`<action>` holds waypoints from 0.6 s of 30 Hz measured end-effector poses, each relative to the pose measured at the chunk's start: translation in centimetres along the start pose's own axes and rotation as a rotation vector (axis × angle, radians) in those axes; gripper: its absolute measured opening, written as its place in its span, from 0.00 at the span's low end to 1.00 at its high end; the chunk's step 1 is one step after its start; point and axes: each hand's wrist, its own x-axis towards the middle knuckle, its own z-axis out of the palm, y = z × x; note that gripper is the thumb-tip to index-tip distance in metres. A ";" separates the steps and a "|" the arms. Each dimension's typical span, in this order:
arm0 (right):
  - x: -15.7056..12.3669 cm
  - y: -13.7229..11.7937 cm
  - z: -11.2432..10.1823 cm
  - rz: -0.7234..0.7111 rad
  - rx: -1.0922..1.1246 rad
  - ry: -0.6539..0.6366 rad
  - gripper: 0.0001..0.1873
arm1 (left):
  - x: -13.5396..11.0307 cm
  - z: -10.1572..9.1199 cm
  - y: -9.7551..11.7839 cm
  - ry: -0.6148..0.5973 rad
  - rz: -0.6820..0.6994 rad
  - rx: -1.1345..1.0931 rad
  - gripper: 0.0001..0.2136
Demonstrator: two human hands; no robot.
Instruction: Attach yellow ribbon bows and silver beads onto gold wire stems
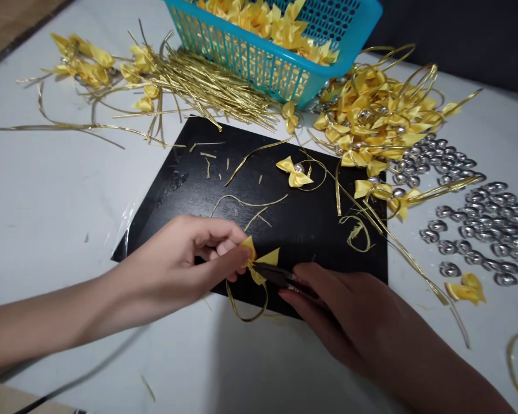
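Observation:
My left hand (218, 256) pinches a yellow ribbon bow (259, 273) above the front part of a black board (190, 184). A loop of gold cord (242, 317) hangs below the bow. My right hand (349, 310) is closed around a dark scissors-like tool (273, 275). Its pointed tip touches or overlaps the bow's middle, right beside my left thumb; whether its jaws are apart cannot be made out. Farther back on the board lies another yellow bow (299, 178) with a silver bead and a gold loop. Thin gold offcuts (356, 234) are scattered around.
A turquoise basket (259, 49) with yellow bows stands at the back. Cut gold cords (216, 86) lie before it. To the right are a heap of looped bows (371, 115) and many silver beads (487, 224). A single bow (467, 289) lies near them.

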 end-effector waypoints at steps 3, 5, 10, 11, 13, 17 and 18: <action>0.1 -0.1 0.0 -0.005 -0.014 -0.006 0.12 | 0.0 0.0 0.1 -0.001 -0.001 -0.005 0.13; 0.1 -0.1 0.1 -0.004 -0.028 0.002 0.12 | 0.0 0.1 0.2 -0.005 -0.003 0.001 0.13; 0.1 -0.2 0.3 -0.003 -0.058 -0.007 0.14 | 0.1 0.0 0.3 -0.035 -0.028 -0.005 0.14; 0.1 -0.2 0.3 -0.004 -0.069 -0.006 0.14 | 0.1 -0.1 0.3 -0.051 -0.039 -0.006 0.14; 0.1 -0.2 0.2 -0.007 -0.089 -0.002 0.15 | 0.1 -0.2 0.4 -0.081 -0.061 -0.009 0.14; 0.1 -0.3 0.0 0.000 -0.095 -0.005 0.16 | 0.1 -0.3 0.7 -0.103 -0.094 -0.038 0.13; 0.1 -0.3 -0.1 -0.001 -0.090 -0.005 0.16 | 0.1 -0.4 0.8 -0.106 -0.104 -0.049 0.13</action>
